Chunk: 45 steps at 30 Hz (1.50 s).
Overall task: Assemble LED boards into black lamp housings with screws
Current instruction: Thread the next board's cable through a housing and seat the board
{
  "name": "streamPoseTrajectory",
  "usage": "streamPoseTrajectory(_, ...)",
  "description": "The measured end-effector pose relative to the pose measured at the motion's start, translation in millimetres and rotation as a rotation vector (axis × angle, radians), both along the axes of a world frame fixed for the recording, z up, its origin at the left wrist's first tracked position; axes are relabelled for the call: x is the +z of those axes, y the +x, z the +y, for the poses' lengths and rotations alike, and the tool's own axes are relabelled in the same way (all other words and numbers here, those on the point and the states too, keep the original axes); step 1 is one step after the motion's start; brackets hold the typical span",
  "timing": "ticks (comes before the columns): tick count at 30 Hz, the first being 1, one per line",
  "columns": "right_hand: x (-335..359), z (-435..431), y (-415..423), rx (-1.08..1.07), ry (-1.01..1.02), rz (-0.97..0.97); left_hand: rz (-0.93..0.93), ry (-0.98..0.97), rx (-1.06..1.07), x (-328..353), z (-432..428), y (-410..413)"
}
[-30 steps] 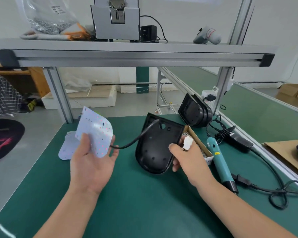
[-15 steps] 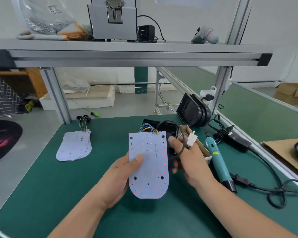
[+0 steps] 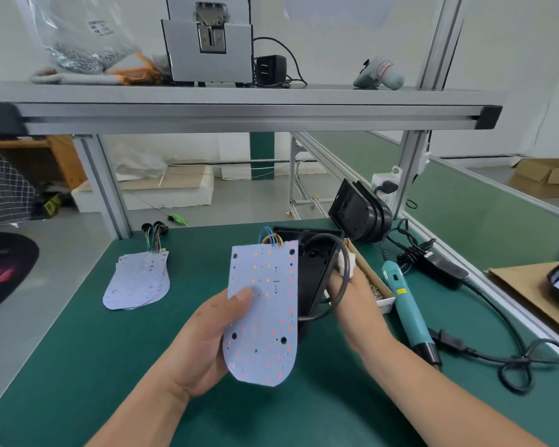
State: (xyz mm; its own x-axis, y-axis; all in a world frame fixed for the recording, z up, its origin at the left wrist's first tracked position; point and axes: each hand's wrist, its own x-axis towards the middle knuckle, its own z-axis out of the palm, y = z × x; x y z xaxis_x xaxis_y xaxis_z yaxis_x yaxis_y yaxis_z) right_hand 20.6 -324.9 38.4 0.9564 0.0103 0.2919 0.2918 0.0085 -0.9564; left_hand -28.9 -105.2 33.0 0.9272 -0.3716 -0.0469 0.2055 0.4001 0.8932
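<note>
My left hand (image 3: pixel 204 343) grips a white LED board (image 3: pixel 265 317) dotted with red and orange LEDs, thumb on its face, coloured wires at its top edge. Just behind and right of the board, my right hand (image 3: pixel 349 298) holds a black lamp housing (image 3: pixel 313 272) tilted on edge, together with its black cable (image 3: pixel 344 279) and a white connector (image 3: pixel 342 261). The board hides much of the housing. A small cardboard box of screws (image 3: pixel 373 285) lies right of my right hand. A teal electric screwdriver (image 3: pixel 404 304) lies beside it on the green mat.
A stack of LED boards (image 3: pixel 138 279) with wire bundles lies at the left on the green mat (image 3: pixel 110 366). More black housings (image 3: pixel 359 214) stand at the back right. A power adapter and looped cord (image 3: pixel 446 269) run along the right. An aluminium shelf (image 3: pixel 239 108) spans overhead.
My left hand brought the LED board from the left to the front of the housing. My right hand tilted the housing more on edge; the cable now loops over that hand.
</note>
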Motion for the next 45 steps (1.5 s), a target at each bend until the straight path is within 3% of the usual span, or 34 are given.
streamPoseTrajectory(4, -6.5, 3.1, 0.7, 0.101, 0.140, 0.116, 0.017, 0.022, -0.026, -1.6, -2.1, -2.4)
streamPoseTrajectory(7, -4.1, -3.0, 2.7, 0.165, 0.199, 0.086, 0.015, 0.005, -0.021, -0.4, 0.2, -1.8)
streamPoseTrajectory(12, -11.0, -0.2, 6.2, 0.204, 0.173, 0.102, 0.002, -0.005, 0.058, 1.3, 0.2, -2.5)
streamPoseTrajectory(16, -18.4, 1.9, 1.2, 0.330, -0.043, 0.220, 0.000, -0.059, 0.228, 7.1, 1.1, 0.0)
streamPoseTrajectory(21, -23.1, 8.5, -8.2, 0.399, -0.247, 0.533, -0.072, -0.181, 0.347, 18.7, 7.0, 2.6)
streamPoseTrajectory(26, -17.5, 7.2, -4.0, 0.315, -0.276, 0.508, -0.035, -0.129, 0.380, 14.4, -1.6, 3.2)
streamPoseTrajectory(32, -18.3, 5.9, -5.9, 0.282, -0.539, 0.358, 0.009, -0.118, 0.324, 7.1, -9.6, 1.6)
streamPoseTrajectory(37, -13.7, 6.1, 1.5, 0.114, -0.366, 0.160, 0.028, -0.069, 0.265, 5.9, -3.3, 3.7)
streamPoseTrajectory(45, -21.5, 13.4, -0.4, 0.088, -0.051, 0.265, 0.046, -0.030, 0.186, -1.9, -14.3, -0.9)
